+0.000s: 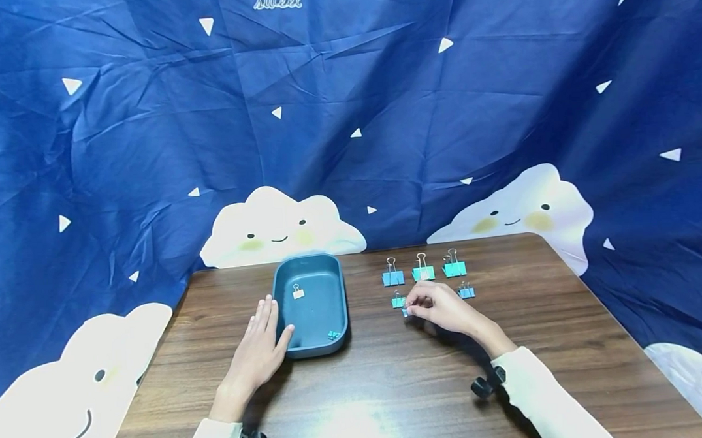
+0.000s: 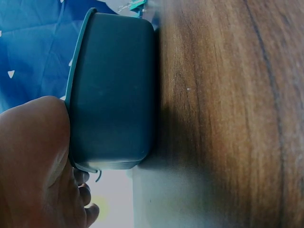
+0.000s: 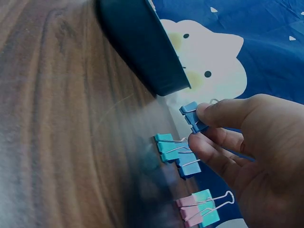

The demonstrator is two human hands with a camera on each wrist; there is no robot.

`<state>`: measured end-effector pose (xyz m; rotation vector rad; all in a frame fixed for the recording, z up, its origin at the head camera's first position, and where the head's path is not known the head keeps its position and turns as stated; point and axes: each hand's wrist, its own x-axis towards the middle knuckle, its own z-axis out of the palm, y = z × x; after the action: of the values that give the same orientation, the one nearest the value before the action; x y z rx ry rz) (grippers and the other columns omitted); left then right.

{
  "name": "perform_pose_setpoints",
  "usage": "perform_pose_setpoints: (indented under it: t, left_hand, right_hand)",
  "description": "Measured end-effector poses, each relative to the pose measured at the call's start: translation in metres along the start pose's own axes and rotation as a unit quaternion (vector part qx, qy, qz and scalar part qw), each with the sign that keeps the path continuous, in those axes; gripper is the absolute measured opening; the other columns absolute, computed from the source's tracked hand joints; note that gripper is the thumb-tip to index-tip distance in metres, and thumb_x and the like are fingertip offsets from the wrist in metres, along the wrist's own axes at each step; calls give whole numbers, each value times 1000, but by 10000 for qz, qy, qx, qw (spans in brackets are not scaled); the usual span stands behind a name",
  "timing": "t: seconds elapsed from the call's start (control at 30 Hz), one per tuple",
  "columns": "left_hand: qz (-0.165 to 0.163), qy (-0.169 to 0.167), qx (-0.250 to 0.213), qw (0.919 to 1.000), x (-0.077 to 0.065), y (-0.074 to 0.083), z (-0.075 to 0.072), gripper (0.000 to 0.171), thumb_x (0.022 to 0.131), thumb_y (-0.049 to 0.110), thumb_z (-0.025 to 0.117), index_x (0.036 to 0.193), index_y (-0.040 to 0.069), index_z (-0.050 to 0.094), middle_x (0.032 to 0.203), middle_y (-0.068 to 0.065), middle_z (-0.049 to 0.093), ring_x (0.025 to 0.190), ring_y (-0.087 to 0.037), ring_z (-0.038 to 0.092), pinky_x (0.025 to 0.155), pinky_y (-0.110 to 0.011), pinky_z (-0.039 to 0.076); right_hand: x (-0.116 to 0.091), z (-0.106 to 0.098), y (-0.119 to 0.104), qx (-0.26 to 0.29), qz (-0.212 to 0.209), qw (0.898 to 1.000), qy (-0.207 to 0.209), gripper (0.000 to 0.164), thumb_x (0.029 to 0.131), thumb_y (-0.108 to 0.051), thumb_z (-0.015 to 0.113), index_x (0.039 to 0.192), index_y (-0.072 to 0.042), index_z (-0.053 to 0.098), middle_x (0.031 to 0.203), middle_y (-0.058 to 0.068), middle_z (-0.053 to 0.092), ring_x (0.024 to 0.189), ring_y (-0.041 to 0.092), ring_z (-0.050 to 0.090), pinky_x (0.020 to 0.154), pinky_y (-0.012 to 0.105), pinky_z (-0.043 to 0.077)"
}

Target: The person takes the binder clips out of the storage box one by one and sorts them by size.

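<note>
My right hand (image 1: 440,306) pinches a small blue binder clip (image 3: 194,117) between thumb and fingers, just over the table's right half. Close to its fingertips stands a small teal binder clip (image 1: 398,302); a blue clip (image 1: 466,292) is on the hand's other side. My left hand (image 1: 256,347) rests along the left rim of a dark teal tray (image 1: 338,259), its fingers straight and the thumb over the edge. Inside the tray lie a pale binder clip (image 1: 298,293) and, in the near right corner, some tiny teal clips (image 1: 334,335).
Behind the right hand, larger binder clips stand in a row: a blue one (image 1: 393,278), a teal one (image 1: 423,273) and a green one (image 1: 455,268). A pink clip (image 3: 190,212) shows in the right wrist view. A blue cloud-print curtain (image 1: 346,114) hangs behind the wooden table (image 1: 393,387).
</note>
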<state>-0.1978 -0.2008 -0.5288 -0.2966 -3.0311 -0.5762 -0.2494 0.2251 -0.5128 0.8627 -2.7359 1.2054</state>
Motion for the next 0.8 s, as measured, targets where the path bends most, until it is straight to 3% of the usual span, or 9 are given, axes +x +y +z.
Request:
perform_pose_setpoints:
  t: [0.37, 0.8]
  left_hand:
    - [1, 24, 49, 10000, 0, 0, 0, 76, 115, 44, 42, 168, -4, 17, 179, -21, 9, 167, -39, 10, 135, -57, 17]
    - [16, 51, 105, 9999, -2, 2, -3, 77, 115, 47, 40, 168, -4, 17, 178, -22, 12, 167, -39, 12, 135, -57, 18]
  right_hand:
    - [-8, 16, 8, 117, 11, 9998, -145, 7, 98, -14, 79, 103, -19, 78, 100, -9, 74, 90, 4, 66, 80, 25, 58]
    - [-12, 23, 11, 134, -2, 9995, -270, 6, 96, -12, 80, 98, -18, 77, 91, -8, 72, 81, 1, 62, 72, 22, 54]
